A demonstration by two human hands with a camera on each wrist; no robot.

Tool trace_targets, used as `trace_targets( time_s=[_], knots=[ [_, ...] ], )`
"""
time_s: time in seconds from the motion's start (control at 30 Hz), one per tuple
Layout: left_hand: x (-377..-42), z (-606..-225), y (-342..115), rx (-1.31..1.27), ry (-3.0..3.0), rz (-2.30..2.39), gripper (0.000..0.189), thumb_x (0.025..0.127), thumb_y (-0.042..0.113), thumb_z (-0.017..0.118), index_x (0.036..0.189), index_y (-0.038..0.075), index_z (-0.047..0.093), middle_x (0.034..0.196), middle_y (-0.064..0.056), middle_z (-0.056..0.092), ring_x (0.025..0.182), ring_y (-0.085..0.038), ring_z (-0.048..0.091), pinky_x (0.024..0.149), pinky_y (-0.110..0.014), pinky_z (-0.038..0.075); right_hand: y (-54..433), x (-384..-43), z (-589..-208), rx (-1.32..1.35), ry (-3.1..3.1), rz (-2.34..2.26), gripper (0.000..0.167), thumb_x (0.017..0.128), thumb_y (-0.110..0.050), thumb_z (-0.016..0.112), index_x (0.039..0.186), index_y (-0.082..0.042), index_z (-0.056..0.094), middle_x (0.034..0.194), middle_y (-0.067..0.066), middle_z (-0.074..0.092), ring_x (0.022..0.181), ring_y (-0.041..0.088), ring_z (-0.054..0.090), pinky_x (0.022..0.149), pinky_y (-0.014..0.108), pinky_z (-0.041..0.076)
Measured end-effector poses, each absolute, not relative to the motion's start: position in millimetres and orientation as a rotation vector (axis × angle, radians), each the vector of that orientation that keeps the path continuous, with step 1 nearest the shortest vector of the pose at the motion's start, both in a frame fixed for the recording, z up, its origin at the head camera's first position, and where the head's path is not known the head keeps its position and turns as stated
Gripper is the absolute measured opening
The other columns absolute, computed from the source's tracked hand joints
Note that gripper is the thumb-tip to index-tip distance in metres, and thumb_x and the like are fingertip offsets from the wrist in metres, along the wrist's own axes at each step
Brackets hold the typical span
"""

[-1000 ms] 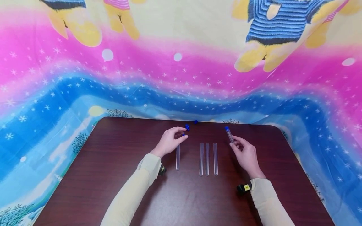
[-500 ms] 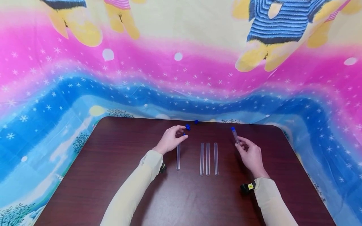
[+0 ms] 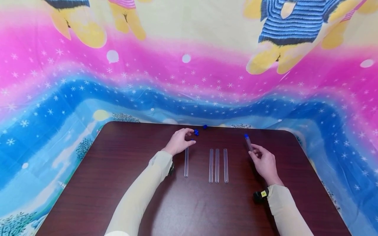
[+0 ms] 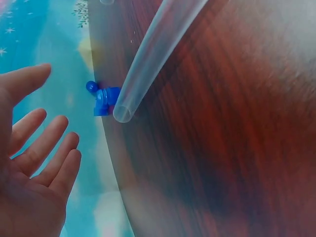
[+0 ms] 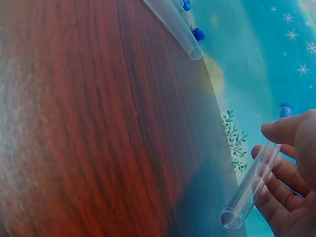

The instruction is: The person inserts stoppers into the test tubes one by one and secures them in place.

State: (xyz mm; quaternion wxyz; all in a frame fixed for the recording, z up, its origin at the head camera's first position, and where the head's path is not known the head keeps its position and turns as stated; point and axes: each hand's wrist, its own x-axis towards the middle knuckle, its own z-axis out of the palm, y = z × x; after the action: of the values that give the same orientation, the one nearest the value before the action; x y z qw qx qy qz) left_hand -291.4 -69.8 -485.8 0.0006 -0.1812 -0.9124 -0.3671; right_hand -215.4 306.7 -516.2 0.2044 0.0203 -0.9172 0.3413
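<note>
In the head view my left hand (image 3: 178, 142) hovers over the upper end of a clear test tube (image 3: 186, 165), beside a small cluster of blue caps (image 3: 196, 132). Its fingers are spread and relaxed in the left wrist view, holding nothing; blue caps (image 4: 103, 100) lie just past the fingertips. My right hand (image 3: 264, 164) grips another test tube (image 5: 249, 185) between thumb and fingers, off the table and tilted. A blue cap (image 5: 285, 109) sits on that tube's far end. Between the hands, three uncapped test tubes (image 3: 217, 165) lie side by side.
A single blue cap (image 3: 205, 127) lies near the far edge of the dark wooden table (image 3: 189, 209). Another small blue piece (image 3: 192, 139) shows near the left hand's thumb. A printed cloth (image 3: 177, 82) hangs right behind the table.
My right hand has moved right and slightly nearer with the capped test tube. The left hand has shifted only a little, its thumb and fingers slightly further apart. The lying tubes stay put.
</note>
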Motion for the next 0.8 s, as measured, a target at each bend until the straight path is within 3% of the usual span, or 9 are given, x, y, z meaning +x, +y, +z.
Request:
trace_targets(
  time_s=[0.37, 0.8],
  knots=[
    [-303, -484, -63, -0.559, -3.018, -0.995, 0.060, 0.087, 0.019, 0.084, 0.141, 0.009, 0.058, 0.124, -0.008, 0.063, 0.115, -0.024, 0.059, 0.100, -0.041, 0.047, 317, -220, -514, 0.039, -2.601, 0.962, 0.033, 0.095, -0.008, 0.073, 0.127, 0.001, 0.068, 0.095, 0.017, 0.070, 0.085, 0.032, 0.065, 0.081, 0.050, 0.051],
    [-314, -487, -54, -0.502, -3.103, -0.855, 0.052, 0.090, 0.019, 0.081, 0.137, 0.009, 0.062, 0.124, -0.008, 0.065, 0.115, -0.022, 0.059, 0.100, -0.037, 0.046, 333, -231, -508, -0.028, -2.732, 0.901, 0.034, 0.095, -0.011, 0.073, 0.125, 0.004, 0.067, 0.092, 0.016, 0.072, 0.079, 0.030, 0.066, 0.070, 0.040, 0.049]
  ],
)
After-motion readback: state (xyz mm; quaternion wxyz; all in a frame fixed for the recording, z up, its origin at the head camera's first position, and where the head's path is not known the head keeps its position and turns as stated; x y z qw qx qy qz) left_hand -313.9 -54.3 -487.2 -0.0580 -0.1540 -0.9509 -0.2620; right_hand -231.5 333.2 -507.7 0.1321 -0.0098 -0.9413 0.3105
